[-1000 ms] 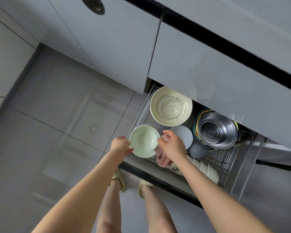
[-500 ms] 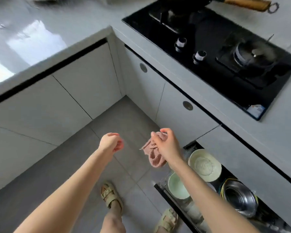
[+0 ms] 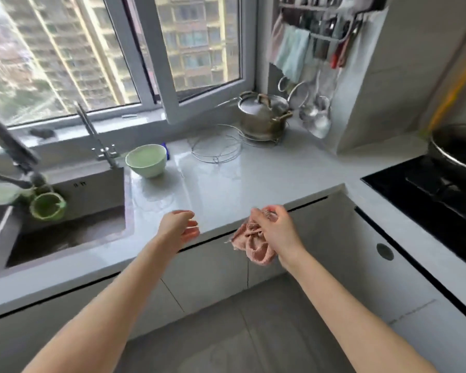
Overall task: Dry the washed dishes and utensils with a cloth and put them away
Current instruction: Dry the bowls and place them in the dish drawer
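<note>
**Head view: green bowl awaits the cloth**

The left grip (image 3: 180,227) hangs over the bench (image 3: 253,181) edge, fingers loosely spread and holding nothing. The right grip (image 3: 277,232) pinches a bunched pink cloth (image 3: 250,247) just off the bench front. The light-green bowl (image 3: 146,160) stands upright beside the sink (image 3: 73,232), well apart from both. It looks like the next dish. The left grip should take it firmly by the rim, since wet glaze likely slips. The cloth should be shaken open first, then wiped inside the bowl and underneath.
</note>
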The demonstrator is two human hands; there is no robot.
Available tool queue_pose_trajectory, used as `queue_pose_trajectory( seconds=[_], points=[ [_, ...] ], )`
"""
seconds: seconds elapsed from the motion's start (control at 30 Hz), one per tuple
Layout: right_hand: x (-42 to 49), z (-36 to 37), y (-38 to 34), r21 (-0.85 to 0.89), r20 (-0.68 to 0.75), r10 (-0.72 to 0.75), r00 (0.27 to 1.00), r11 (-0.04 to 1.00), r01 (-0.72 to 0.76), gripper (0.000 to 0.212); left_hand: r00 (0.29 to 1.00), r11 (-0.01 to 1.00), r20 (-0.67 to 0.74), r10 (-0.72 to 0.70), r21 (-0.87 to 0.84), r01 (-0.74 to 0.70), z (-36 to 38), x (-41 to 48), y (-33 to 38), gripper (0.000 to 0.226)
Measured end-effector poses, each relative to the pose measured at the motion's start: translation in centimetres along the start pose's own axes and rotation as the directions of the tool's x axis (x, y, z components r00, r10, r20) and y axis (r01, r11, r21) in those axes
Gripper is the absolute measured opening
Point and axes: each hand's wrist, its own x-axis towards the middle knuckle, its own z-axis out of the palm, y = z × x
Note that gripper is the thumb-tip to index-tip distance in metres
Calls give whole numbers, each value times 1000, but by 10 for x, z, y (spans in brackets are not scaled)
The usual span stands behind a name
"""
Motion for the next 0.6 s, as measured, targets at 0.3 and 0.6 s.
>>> queue_pose_trajectory(
  seconds=[0.3,0.6],
  points=[
    [159,118,-50,-132,230,-106,967,981,139,35,976,998,-211,-48,-41,41,-55,153,62,49],
    [304,209,-78,-291,369,-60,927,940,177,34,937,767,-142,-320,-619,168,-77,287,118,61]
  ],
)
